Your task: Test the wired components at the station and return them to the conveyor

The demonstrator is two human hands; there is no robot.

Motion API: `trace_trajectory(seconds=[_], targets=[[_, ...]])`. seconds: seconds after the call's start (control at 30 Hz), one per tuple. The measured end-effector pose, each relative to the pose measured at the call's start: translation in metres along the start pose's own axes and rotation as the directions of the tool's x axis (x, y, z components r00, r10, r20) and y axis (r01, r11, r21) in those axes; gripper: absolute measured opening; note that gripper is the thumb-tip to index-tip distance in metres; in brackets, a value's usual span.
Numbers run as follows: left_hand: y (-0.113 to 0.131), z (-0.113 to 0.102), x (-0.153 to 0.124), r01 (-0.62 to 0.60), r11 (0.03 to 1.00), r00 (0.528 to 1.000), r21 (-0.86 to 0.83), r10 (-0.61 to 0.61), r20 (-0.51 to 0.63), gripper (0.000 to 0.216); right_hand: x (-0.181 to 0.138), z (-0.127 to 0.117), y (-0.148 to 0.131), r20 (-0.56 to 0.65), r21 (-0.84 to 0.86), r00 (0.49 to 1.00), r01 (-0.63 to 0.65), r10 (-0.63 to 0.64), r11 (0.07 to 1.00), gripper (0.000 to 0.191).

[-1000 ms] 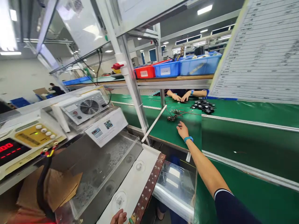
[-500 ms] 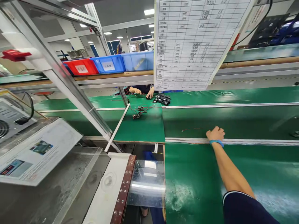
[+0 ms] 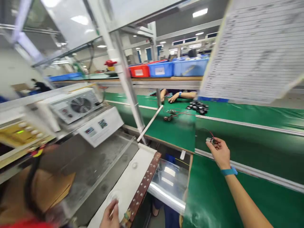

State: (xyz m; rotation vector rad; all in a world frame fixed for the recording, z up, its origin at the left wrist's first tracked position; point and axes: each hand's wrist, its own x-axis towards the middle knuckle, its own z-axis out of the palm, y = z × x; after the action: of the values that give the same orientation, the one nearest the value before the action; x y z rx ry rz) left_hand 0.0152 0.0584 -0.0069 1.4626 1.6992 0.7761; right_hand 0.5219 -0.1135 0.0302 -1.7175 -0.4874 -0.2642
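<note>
My right hand (image 3: pixel 219 152) is raised over the green conveyor belt (image 3: pixel 249 148), fingers pinched on a small motor with red and black wires (image 3: pixel 210 139). A blue band circles that wrist. My left hand (image 3: pixel 111 215) sits at the bottom edge over the white plate (image 3: pixel 128 183) with the brown studded strip (image 3: pixel 142 186). Its fingers are curled around something thin that I cannot make out.
More small motors (image 3: pixel 169 115) and a pile of black parts (image 3: pixel 198 108) lie on the green mat. A co-worker's hands (image 3: pixel 171 96) work across the belt. A fan unit (image 3: pixel 76 106), a yellow-panel instrument (image 3: pixel 19 134), bins (image 3: pixel 166 69) and a hanging chart (image 3: pixel 256 53) surround me.
My right hand has come back from the belt's far rail, now lifted and holding a small wired motor. The view has swung left, and my left hand is in sight again.
</note>
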Motion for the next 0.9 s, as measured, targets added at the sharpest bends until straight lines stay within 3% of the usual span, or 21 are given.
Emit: trace_trajectory(seconds=[0.07, 0.1, 0.13, 0.2, 0.3, 0.33, 0.4, 0.47, 0.57, 0.63, 0.73, 0.8, 0.9], targets=[[0.029, -0.008, -0.017, -0.136, 0.99, 0.989, -0.028, 0.134, -0.061, 0.047, -0.032, 0.044, -0.046, 0.238, 0.106, 0.963, 0.107, -0.129, 0.989, 0.051], [0.044, -0.012, -0.026, -0.213, 0.977, 0.97, -0.017, 0.209, -0.125, 0.046, -0.051, 0.063, -0.07, 0.369, 0.161, 0.906, 0.156, -0.206, 0.975, 0.048], [0.058, -0.017, -0.035, -0.316, 0.949, 0.934, -0.002, 0.31, -0.179, 0.044, -0.071, 0.081, -0.092, 0.499, 0.225, 0.817, 0.2, -0.29, 0.953, 0.045], [0.081, -0.028, -0.05, -0.446, 0.888, 0.858, 0.112, 0.46, -0.227, 0.041, -0.113, 0.11, -0.134, 0.701, 0.387, 0.54, 0.261, -0.466, 0.884, 0.038], [0.093, -0.049, -0.063, -0.464, 0.812, 0.794, 0.353, 0.558, -0.24, 0.054, -0.178, 0.147, -0.181, 0.755, 0.621, 0.065, 0.246, -0.652, 0.744, 0.033], [0.09, -0.056, -0.066, -0.437, 0.794, 0.805, 0.422, 0.555, -0.211, 0.056, -0.2, 0.159, -0.191, 0.735, 0.668, -0.056, 0.229, -0.675, 0.708, 0.033], [0.074, -0.069, -0.07, -0.319, 0.793, 0.891, 0.519, 0.437, -0.12, 0.049, -0.24, 0.186, -0.201, 0.723, 0.691, -0.215, 0.244, -0.657, 0.681, 0.033], [0.05, -0.08, -0.072, -0.13, 0.815, 0.982, 0.564, 0.183, -0.037, 0.033, -0.275, 0.214, -0.203, 0.769, 0.64, -0.288, 0.344, -0.571, 0.687, 0.033], [0.009, -0.09, -0.078, 0.103, 0.858, 0.994, 0.503, -0.108, -0.018, 0.024, -0.318, 0.251, -0.198, 0.852, 0.523, -0.311, 0.531, -0.42, 0.667, 0.033], [-0.015, -0.091, -0.084, 0.158, 0.926, 0.986, 0.344, -0.169, 0.002, 0.022, -0.339, 0.268, -0.195, 0.884, 0.466, -0.311, 0.619, -0.347, 0.632, 0.033], [-0.041, -0.086, -0.095, 0.222, 0.974, 0.972, -0.054, -0.217, 0.09, 0.032, -0.359, 0.282, -0.189, 0.912, 0.411, -0.302, 0.698, -0.279, 0.586, 0.029], [-0.05, -0.08, -0.103, 0.273, 0.914, 0.96, -0.3, -0.239, 0.145, 0.046, -0.367, 0.287, -0.184, 0.924, 0.381, -0.286, 0.72, -0.253, 0.58, 0.03], [-0.054, -0.069, -0.116, 0.358, 0.788, 0.932, -0.502, -0.265, 0.248, 0.058, -0.373, 0.292, -0.175, 0.945, 0.326, -0.235, 0.737, -0.228, 0.592, 0.038]])
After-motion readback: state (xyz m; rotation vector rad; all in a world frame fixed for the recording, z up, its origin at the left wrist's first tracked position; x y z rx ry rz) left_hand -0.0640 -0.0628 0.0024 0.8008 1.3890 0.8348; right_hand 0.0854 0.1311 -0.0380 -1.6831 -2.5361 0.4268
